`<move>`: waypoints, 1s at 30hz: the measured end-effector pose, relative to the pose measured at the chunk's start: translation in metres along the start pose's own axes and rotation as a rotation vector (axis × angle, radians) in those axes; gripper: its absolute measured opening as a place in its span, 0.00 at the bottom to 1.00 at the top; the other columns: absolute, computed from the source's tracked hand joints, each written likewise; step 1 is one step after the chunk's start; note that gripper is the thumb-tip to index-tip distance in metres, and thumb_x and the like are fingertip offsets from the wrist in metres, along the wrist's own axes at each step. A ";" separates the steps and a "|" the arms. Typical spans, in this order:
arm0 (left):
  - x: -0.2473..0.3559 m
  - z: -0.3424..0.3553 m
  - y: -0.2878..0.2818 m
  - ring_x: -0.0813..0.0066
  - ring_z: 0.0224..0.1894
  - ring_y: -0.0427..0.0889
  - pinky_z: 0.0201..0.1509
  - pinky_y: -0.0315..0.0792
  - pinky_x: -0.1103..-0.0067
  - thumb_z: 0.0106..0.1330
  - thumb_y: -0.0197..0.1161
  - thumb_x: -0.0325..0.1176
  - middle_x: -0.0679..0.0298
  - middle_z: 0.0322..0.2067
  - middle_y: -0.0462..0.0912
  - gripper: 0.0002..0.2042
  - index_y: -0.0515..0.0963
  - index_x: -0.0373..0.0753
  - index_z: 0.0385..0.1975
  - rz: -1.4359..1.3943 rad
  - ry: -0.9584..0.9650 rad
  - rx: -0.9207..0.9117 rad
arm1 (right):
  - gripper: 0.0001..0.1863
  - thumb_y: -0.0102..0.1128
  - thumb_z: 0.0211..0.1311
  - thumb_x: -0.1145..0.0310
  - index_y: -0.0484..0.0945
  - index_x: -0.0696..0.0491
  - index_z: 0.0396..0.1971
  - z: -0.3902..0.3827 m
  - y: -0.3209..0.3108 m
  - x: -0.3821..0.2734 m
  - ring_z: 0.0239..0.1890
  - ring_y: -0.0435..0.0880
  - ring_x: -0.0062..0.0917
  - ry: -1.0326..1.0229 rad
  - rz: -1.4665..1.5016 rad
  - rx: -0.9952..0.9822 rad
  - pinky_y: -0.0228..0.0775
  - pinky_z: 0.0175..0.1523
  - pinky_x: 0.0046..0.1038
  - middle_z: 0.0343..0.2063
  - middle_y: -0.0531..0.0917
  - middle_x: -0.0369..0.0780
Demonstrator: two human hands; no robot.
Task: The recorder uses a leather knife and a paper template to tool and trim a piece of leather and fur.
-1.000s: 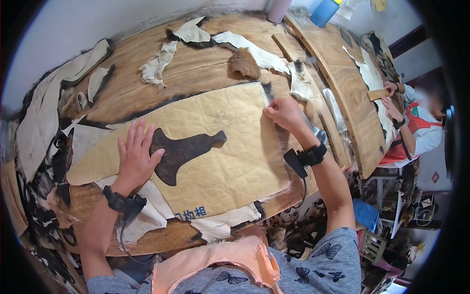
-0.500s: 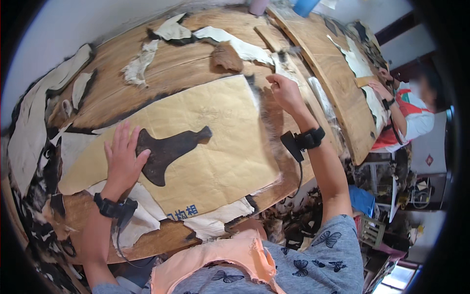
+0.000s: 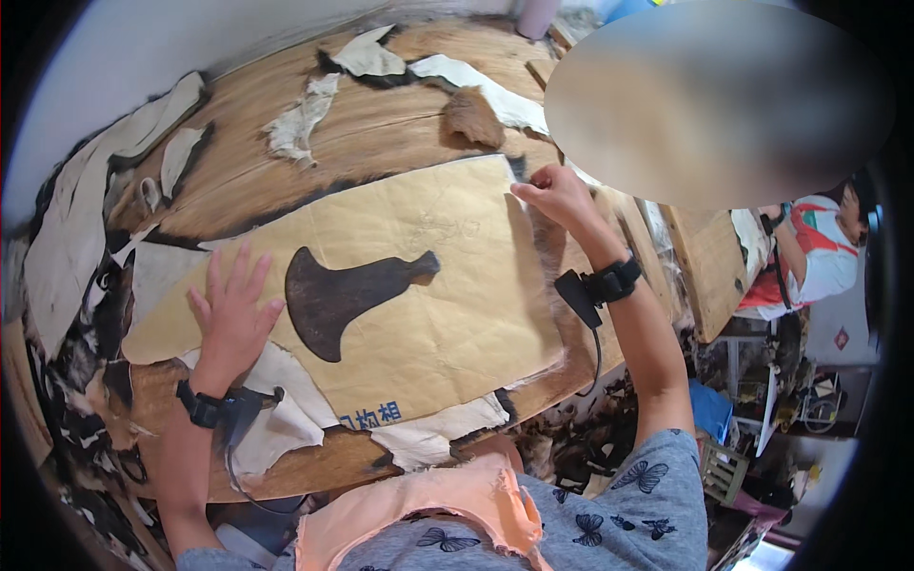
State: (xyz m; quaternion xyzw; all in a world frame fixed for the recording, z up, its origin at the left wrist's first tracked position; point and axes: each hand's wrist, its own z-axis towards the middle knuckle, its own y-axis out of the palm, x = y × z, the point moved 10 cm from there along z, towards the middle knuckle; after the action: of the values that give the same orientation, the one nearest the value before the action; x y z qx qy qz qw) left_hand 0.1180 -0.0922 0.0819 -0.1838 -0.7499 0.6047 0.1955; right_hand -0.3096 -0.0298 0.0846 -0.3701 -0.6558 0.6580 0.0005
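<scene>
A large tan paper sheet (image 3: 457, 352), tapering to the left, lies over a fur-edged hide (image 3: 314, 195) on the wooden board. My left hand (image 3: 233, 309) rests flat on the sheet's left part, fingers spread. Close by, a dark flared blade (image 3: 347, 295) with a curved edge and a narrow neck lies on the paper, apart from my fingers. At the sheet's upper right edge, near its corner, my right hand (image 3: 559, 193) is closed, thumb against curled fingers. Whatever is between those fingertips, if anything, cannot be made out.
Hide scraps (image 3: 305, 119) and a brown fur piece (image 3: 471, 116) lie on the far board (image 3: 400, 143). A long hide strip (image 3: 81, 219) runs along the left. To the right, a person (image 3: 809, 252) works at another board (image 3: 705, 257). A blurred oval hides the upper right.
My left hand has come away from the blade and now lies flat on the paper beside it. My right hand is now lower, near the sheet's corner. The whole view has shifted slightly.
</scene>
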 end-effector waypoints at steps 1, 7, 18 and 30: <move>0.000 -0.001 0.000 0.51 0.69 0.40 0.59 0.36 0.38 0.63 0.52 0.46 0.63 0.67 0.48 0.27 0.59 0.51 0.63 -0.002 0.014 0.010 | 0.24 0.66 0.44 0.51 0.80 0.61 0.28 0.002 0.004 -0.003 0.29 0.81 0.32 0.002 -0.060 -0.030 0.71 0.36 0.30 0.24 0.81 0.46; -0.002 0.000 0.003 0.53 0.69 0.37 0.60 0.35 0.39 0.62 0.53 0.43 0.64 0.68 0.45 0.28 0.57 0.51 0.64 -0.089 0.019 0.001 | 0.22 0.66 0.44 0.52 0.80 0.59 0.25 0.003 0.013 -0.019 0.26 0.79 0.29 -0.036 -0.098 -0.064 0.69 0.32 0.29 0.21 0.80 0.45; -0.008 -0.006 0.002 0.51 0.69 0.39 0.58 0.39 0.36 0.61 0.53 0.49 0.62 0.67 0.47 0.29 0.58 0.53 0.63 -0.063 0.047 0.018 | 0.18 0.65 0.49 0.70 0.69 0.54 0.39 -0.009 0.020 -0.025 0.29 0.72 0.17 -0.084 0.745 -0.097 0.65 0.34 0.19 0.27 0.75 0.33; -0.019 -0.017 -0.003 0.43 0.67 0.36 0.54 0.39 0.32 0.53 0.57 0.59 0.58 0.67 0.43 0.35 0.59 0.57 0.63 -0.058 0.019 0.094 | 0.32 0.64 0.44 0.76 0.64 0.59 0.52 -0.018 0.025 -0.003 0.40 0.75 0.22 -0.050 0.510 -0.139 0.69 0.45 0.22 0.41 0.77 0.40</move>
State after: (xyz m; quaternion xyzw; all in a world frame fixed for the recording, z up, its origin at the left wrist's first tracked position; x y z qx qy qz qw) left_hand 0.1433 -0.0884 0.0864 -0.1580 -0.7238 0.6316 0.2285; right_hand -0.2869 -0.0192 0.0669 -0.5060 -0.5849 0.5992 -0.2069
